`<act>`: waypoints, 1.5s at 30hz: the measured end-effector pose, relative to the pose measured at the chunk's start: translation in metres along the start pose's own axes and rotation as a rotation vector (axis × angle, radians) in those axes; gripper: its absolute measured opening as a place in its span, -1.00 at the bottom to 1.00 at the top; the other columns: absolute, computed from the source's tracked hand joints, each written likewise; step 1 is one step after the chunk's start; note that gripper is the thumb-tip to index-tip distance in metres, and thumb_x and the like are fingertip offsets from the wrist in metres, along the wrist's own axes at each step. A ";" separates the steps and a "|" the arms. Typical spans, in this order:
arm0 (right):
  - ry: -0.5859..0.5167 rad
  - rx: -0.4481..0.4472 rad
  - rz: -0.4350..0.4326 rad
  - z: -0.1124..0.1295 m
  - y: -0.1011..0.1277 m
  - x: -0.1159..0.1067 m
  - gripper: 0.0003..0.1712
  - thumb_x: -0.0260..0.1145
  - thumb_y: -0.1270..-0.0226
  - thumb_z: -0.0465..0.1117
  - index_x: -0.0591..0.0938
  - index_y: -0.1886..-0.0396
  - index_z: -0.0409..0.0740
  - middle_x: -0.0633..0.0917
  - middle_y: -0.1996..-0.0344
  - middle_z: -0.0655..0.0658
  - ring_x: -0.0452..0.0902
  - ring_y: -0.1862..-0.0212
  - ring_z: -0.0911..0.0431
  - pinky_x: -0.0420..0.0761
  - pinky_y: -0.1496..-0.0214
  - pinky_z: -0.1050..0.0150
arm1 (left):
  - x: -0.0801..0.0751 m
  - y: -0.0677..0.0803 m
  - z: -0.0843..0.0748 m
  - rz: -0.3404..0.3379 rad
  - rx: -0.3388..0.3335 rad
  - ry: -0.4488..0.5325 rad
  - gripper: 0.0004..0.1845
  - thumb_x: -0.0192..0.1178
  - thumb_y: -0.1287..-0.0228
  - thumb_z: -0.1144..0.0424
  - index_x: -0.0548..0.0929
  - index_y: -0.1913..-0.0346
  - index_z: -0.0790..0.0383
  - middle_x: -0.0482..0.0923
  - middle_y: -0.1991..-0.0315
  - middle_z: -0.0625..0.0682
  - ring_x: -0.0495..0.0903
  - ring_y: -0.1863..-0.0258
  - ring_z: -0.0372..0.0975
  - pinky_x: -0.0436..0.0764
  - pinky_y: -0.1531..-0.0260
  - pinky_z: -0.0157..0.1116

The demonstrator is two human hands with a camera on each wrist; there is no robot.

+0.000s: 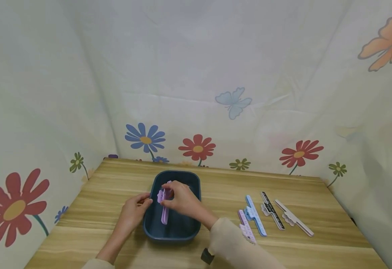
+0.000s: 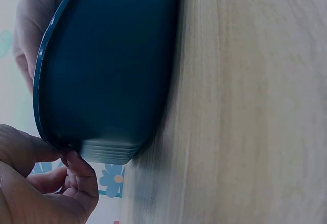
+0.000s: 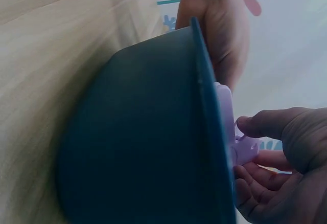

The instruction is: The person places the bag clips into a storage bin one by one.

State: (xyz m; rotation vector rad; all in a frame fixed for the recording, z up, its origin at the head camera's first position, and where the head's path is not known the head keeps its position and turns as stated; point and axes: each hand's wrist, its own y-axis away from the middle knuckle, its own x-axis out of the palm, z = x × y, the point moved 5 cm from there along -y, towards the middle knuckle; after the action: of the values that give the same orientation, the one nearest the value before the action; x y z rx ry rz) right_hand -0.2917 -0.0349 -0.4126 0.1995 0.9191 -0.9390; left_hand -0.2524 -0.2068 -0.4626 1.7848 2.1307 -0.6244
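My right hand (image 1: 182, 200) pinches a purple ruler clip (image 1: 164, 211) over the dark blue plastic basin (image 1: 172, 238). In the right wrist view the purple clip (image 3: 245, 150) shows at the rim, with thumb and fingers of the right hand (image 3: 291, 157) on it. At the basin's left rim, my left hand (image 1: 133, 211) pinches the edge between thumb and fingers, seen closely in the left wrist view, where the left hand (image 2: 56, 183) grips the rim of the basin (image 2: 107, 70).
Right of the basin lie another purple ruler clip (image 1: 246, 226), a blue one (image 1: 256, 216), a black one (image 1: 274, 211) and a pale pink one (image 1: 295, 218) on the wooden table (image 1: 229, 183). A small black object (image 1: 207, 256) sits by the right sleeve. Flowered fabric (image 1: 196, 74) stands behind.
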 end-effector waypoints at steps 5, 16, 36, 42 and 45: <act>0.017 0.009 0.032 -0.004 0.000 0.007 -0.47 0.56 -0.27 -0.22 0.67 -0.20 -0.30 0.69 0.17 -0.09 0.59 0.19 0.12 0.58 0.17 0.46 | 0.001 0.001 0.001 0.001 -0.010 0.002 -0.65 0.25 -0.47 0.31 0.65 -0.16 0.52 0.71 0.12 0.25 0.71 0.12 0.03 0.66 0.13 -0.14; 0.038 0.022 0.062 -0.009 0.000 0.014 -0.40 0.55 -0.28 -0.16 0.64 -0.26 -0.31 0.72 0.04 -0.22 0.65 0.14 0.08 0.58 0.27 0.46 | 0.002 0.001 0.000 0.017 -0.027 0.002 -0.62 0.24 -0.49 0.30 0.62 -0.20 0.52 0.70 0.08 0.26 0.69 0.07 0.05 0.66 0.08 -0.09; 0.017 0.015 0.054 -0.004 0.000 0.004 -0.43 0.51 -0.34 -0.13 0.63 -0.28 -0.27 0.71 -0.04 -0.20 0.66 0.06 0.06 0.60 0.18 0.49 | 0.001 -0.001 0.001 0.020 -0.055 0.006 -0.61 0.22 -0.50 0.28 0.61 -0.22 0.52 0.69 0.09 0.26 0.69 0.08 0.04 0.66 0.12 -0.12; 0.006 -0.010 0.013 0.003 -0.001 -0.008 -0.42 0.49 -0.37 -0.10 0.62 -0.30 -0.24 0.71 -0.04 -0.14 0.66 0.09 0.12 0.60 0.20 0.49 | 0.001 -0.001 -0.001 0.015 -0.049 0.000 -0.61 0.23 -0.49 0.29 0.62 -0.21 0.53 0.70 0.11 0.26 0.70 0.09 0.04 0.65 0.14 -0.16; -0.018 -0.021 -0.001 0.011 -0.003 -0.015 -0.42 0.48 -0.38 -0.09 0.62 -0.31 -0.23 0.71 -0.05 -0.14 0.66 0.11 0.15 0.60 0.18 0.47 | 0.000 0.000 -0.001 0.015 -0.047 -0.004 -0.61 0.23 -0.49 0.29 0.62 -0.20 0.54 0.70 0.10 0.28 0.70 0.08 0.05 0.67 0.11 -0.11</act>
State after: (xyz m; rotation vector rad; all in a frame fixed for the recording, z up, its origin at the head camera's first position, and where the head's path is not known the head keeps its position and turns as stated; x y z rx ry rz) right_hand -0.2912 -0.0327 -0.3935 0.1726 0.9123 -0.9299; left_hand -0.2528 -0.2060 -0.4620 1.7716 2.1102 -0.5686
